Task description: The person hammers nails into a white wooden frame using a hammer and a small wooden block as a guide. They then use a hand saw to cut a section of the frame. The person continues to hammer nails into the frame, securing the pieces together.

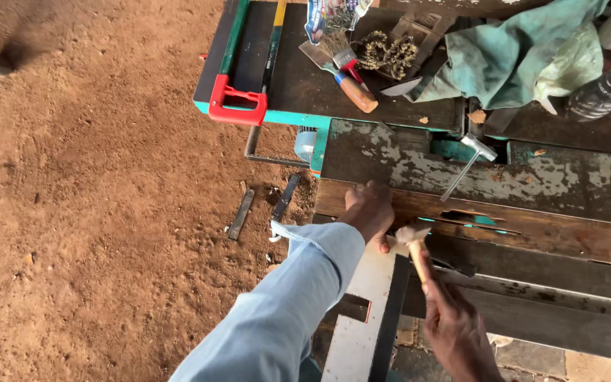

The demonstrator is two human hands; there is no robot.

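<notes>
Left arm, in a light blue sleeve, extends forward from lower centre, wrist straight. Left hand (369, 210) lies palm down, fingers curled over an edge, thumb tucked toward the body. Right hand (455, 330) enters from bottom right, back of hand up, grip closed in a fist, forearm out of view.

The worn plank (532, 180) right of my left hand (369, 212) lies bare; a metal hammer (469, 164) leans across its upper edge.
</notes>
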